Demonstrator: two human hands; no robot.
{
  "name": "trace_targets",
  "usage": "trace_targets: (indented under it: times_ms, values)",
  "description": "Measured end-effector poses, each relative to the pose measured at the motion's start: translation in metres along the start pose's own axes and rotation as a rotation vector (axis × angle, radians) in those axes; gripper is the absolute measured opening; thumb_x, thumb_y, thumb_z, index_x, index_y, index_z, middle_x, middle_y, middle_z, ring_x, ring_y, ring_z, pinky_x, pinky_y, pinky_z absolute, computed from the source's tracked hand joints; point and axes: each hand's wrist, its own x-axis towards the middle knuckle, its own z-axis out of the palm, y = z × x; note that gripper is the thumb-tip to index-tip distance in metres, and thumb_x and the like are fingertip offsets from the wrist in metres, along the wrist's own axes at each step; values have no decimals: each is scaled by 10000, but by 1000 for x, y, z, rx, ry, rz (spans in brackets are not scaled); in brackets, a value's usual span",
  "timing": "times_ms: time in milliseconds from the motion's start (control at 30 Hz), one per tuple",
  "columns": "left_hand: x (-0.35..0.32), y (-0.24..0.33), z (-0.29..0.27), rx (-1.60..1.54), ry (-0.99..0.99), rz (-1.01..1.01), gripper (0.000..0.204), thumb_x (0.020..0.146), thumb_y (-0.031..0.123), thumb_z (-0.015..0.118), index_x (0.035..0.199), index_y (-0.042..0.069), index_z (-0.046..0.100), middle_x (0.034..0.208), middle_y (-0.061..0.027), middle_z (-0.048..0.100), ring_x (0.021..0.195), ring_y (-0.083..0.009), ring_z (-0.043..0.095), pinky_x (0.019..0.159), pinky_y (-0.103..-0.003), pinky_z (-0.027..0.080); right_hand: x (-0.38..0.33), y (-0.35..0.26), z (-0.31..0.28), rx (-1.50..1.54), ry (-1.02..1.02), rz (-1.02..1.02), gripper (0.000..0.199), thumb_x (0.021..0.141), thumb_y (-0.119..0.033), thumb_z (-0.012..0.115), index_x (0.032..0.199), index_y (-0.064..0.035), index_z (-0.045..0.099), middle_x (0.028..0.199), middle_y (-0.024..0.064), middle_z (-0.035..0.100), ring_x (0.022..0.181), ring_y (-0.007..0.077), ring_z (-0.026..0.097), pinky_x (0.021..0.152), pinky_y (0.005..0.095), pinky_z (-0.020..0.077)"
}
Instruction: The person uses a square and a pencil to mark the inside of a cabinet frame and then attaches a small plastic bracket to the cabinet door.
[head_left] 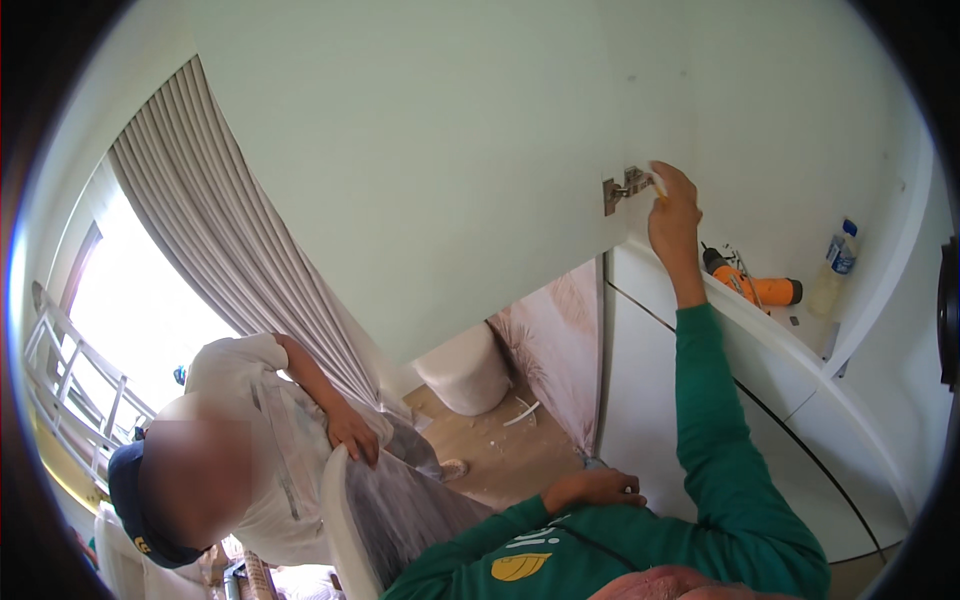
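My right hand [676, 205] is raised to a metal cabinet hinge [628, 186], which joins a large white door [430, 170] to the cabinet's inner side wall. Its fingers are closed around a slim white-and-yellow object [659, 184], mostly hidden by the hand, with its end at the hinge arm. Low in front of my body, my left hand [597, 488] is curled, away from the door. A small dark spot shows at its fingers, and I cannot make out what is in them.
An orange cordless drill [765, 290] and a plastic bottle [835, 265] stand on the cabinet shelf. At left, another person [270, 430] rests a hand on a pale chair back [350, 510]. Behind are a curtain [230, 190], a ladder [70, 370] and a round pouf [465, 370].
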Motion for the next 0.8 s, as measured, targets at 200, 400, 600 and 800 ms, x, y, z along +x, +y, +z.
trace_targets:
  times_ms: [200,400,600,800]
  values:
    - [3,-11,5,13,11,7,650,1002,622,537,1205,24,688,1094,-258,727,1051,-408,694,926,-460,523,-24,-23,11,885,2,656,625,981,-144,476,1544,87,333,1446,191,576,1364,285,511,1077,429,421]
    - [-3,-8,-2,-39,-14,-8,673,997,643,535,1244,32,667,1151,-268,711,1104,-404,678,958,-450,514,-5,-24,-3,700,74,570,647,968,-96,449,1578,41,282,1479,193,541,1371,285,506,1053,391,443]
    - [3,-16,-2,-76,-35,5,679,993,644,542,1263,32,655,1191,-271,698,1132,-401,668,983,-439,508,182,-82,-20,403,493,-448,474,893,-31,495,1364,-3,534,1250,168,648,1192,251,616,1036,420,444]
    - [6,-49,2,-93,17,5,683,997,647,527,1260,30,658,1196,-269,697,1130,-401,669,978,-447,511,324,-147,-52,205,128,-572,687,943,70,397,1607,-11,238,1605,258,380,1532,391,305,1279,435,219]
